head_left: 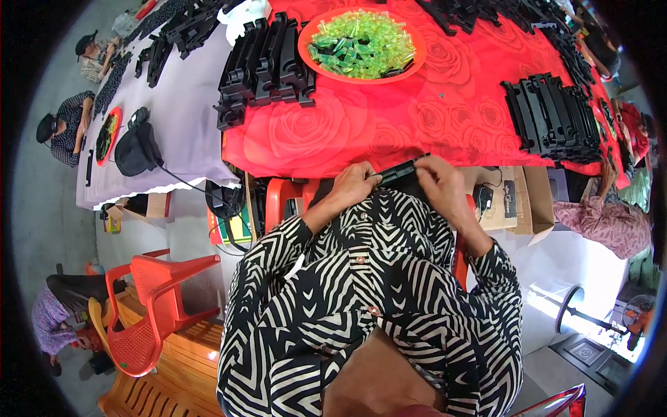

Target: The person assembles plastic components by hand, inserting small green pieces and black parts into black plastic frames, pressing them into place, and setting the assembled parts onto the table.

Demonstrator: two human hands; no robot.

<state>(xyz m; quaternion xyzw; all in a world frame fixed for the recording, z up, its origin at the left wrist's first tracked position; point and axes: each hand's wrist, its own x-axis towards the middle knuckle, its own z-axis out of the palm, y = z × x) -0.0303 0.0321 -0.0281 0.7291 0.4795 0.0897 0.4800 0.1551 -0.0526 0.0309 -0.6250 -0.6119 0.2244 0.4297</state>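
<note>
My left hand (354,182) and right hand (438,179) both grip one black plastic part (399,171) at the red tablecloth's (389,125) edge.

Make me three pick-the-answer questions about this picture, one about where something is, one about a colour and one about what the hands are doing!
1. Where is the round tray of green pieces?
A. On the red rose tablecloth
B. On the orange chair
C. On the floor

2. What colour is the part being held?
A. Green
B. Black
C. White

3. How is it held?
A. One hand only
B. Lying untouched
C. Left hand and right hand both grip it

Answers: 1 A, the tray sits on the tablecloth; 2 B, the part looks black; 3 C, fingers of both hands close on its ends.
</note>
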